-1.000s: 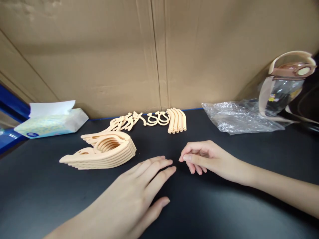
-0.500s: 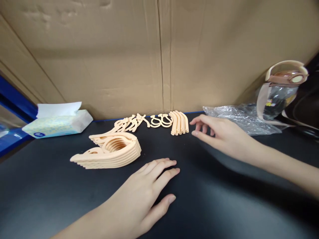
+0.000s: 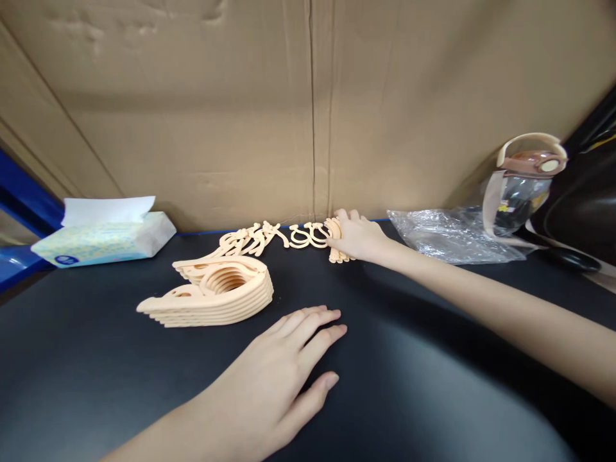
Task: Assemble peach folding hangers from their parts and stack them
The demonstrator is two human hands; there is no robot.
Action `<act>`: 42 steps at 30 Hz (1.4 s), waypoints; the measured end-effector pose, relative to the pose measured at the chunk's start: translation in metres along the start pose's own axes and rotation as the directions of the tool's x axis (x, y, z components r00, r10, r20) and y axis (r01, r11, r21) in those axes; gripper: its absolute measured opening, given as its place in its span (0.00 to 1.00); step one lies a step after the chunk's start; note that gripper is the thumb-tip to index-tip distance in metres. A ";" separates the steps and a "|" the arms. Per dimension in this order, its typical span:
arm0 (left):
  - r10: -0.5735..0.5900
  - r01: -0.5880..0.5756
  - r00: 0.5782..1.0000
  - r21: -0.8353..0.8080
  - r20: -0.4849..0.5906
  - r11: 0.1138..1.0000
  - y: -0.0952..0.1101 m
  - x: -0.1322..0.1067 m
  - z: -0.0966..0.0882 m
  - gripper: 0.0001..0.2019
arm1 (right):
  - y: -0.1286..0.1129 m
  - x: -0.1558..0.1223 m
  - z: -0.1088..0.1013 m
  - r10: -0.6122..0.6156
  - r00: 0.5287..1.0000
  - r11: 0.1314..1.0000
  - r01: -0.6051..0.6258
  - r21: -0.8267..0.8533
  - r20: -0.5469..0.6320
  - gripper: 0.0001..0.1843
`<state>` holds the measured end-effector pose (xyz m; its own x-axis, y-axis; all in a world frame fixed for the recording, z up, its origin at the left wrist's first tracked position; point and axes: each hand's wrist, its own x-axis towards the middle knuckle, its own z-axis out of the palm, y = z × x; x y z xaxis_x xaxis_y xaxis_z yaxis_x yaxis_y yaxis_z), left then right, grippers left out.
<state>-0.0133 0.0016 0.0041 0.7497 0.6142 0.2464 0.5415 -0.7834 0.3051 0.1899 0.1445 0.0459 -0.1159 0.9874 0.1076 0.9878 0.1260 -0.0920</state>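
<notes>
My left hand (image 3: 283, 378) lies palm down on the black table, fingers spread and holding nothing. Left of it is a neat stack of beige plastic folding-hanger pieces (image 3: 226, 298), curved with a rounded opening. At the back, my right hand (image 3: 360, 237) is over the row of curved beige tube pieces (image 3: 335, 257), its thumb on their left side and its fingers bent over the top. The hand hides most of the row. Just left of it lie beige hooks (image 3: 301, 239). Further left sits a jumbled pile of slim curved beige pieces (image 3: 245, 239).
A tissue pack (image 3: 103, 237) rests at the back left beside a blue frame (image 3: 29, 199). Crumpled clear plastic (image 3: 443, 237) lies back right, near a transparent bottle with a strap (image 3: 522, 192). A cardboard wall (image 3: 216, 128) stands behind the table.
My right hand has moved left from beside the curved tube pieces and closed over them. My left hand stays in place. The view has shifted slightly.
</notes>
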 end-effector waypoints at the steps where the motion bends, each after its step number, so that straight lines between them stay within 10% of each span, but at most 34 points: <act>1: 0.000 0.000 1.000 -0.002 0.000 1.000 0.000 -0.001 0.001 0.22 | 0.000 0.000 0.001 0.006 1.000 1.000 -0.006 0.000 -0.005 0.29; 22: -0.002 0.002 1.000 -0.003 0.011 1.000 0.001 0.001 0.000 0.22 | 0.047 0.012 -0.001 0.128 0.990 0.991 -0.126 0.040 -0.051 0.37; 42: -0.015 0.015 1.000 -0.014 0.028 1.000 0.001 0.000 -0.001 0.22 | 0.090 0.037 -0.009 0.142 0.958 0.972 -0.182 0.149 0.248 0.18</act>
<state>-0.0131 0.0014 0.0053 0.7520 0.6227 0.2162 0.5475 -0.7727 0.3213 0.2755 0.1912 0.0503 0.0030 0.9879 -0.1553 0.9657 -0.0432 -0.2561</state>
